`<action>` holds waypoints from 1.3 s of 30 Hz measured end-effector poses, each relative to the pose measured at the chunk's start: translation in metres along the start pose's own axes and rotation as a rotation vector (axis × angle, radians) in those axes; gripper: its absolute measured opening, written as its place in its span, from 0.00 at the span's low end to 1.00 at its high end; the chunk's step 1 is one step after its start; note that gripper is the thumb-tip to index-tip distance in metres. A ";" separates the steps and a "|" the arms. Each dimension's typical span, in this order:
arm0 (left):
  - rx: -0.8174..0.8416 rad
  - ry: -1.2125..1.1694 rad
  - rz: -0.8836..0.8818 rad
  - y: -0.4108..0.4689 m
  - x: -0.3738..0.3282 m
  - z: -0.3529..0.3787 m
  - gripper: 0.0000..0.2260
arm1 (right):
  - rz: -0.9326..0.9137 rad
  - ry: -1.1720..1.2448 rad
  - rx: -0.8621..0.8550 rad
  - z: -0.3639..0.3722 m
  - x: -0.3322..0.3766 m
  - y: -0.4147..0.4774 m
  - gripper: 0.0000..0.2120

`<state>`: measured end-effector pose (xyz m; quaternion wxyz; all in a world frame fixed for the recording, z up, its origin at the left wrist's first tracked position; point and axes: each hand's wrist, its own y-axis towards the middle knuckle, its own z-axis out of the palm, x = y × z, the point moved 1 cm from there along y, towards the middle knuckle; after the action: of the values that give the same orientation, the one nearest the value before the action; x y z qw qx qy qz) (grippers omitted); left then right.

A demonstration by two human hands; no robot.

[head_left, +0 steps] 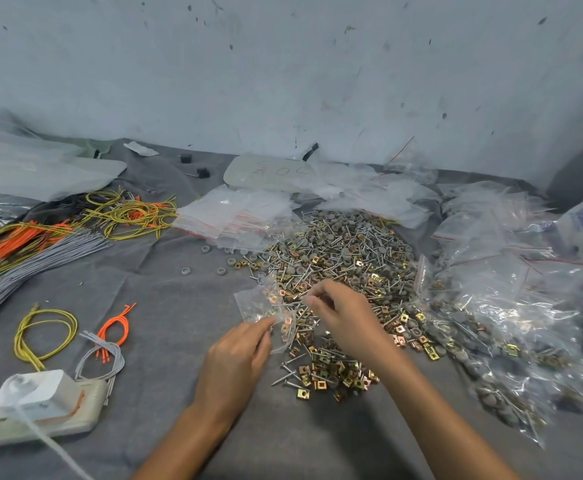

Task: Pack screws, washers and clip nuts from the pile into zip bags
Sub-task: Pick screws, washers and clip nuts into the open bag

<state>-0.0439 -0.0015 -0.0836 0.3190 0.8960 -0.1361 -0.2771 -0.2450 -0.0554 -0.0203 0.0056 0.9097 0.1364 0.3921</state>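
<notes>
A big pile [338, 258] of screws, grey washers and brass clip nuts lies on the grey cloth. At the pile's near left edge, my left hand [238, 355] pinches a small clear zip bag [266, 306] with a few clip nuts inside. My right hand [342, 313] hovers at the bag's mouth with fingertips pinched together; what it holds is too small to make out. A stack of empty zip bags [234, 213] lies behind the pile on the left.
Filled bags [512, 323] are heaped on the right. Yellow, orange and grey wire bundles [51, 237] cover the left side, with loops [47, 334] nearer. A white power strip with a plug [37, 403] sits at front left. The wall stands close behind.
</notes>
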 end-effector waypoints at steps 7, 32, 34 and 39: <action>0.041 -0.012 -0.040 0.001 -0.003 -0.003 0.15 | -0.140 0.050 -0.058 0.018 0.005 -0.037 0.04; 0.056 -0.009 -0.064 0.002 -0.006 -0.006 0.15 | -0.117 0.102 -0.059 0.021 -0.008 -0.039 0.04; 0.055 -0.004 -0.066 0.002 -0.006 -0.007 0.15 | -0.116 0.144 -0.059 0.020 -0.009 -0.039 0.05; 0.066 -0.013 -0.087 0.005 -0.008 -0.009 0.13 | -0.096 0.195 -0.073 0.014 -0.007 -0.042 0.04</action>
<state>-0.0455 0.0031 -0.0712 0.2763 0.9093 -0.1083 -0.2918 -0.2495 -0.0154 -0.0397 0.0442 0.8589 0.1652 0.4828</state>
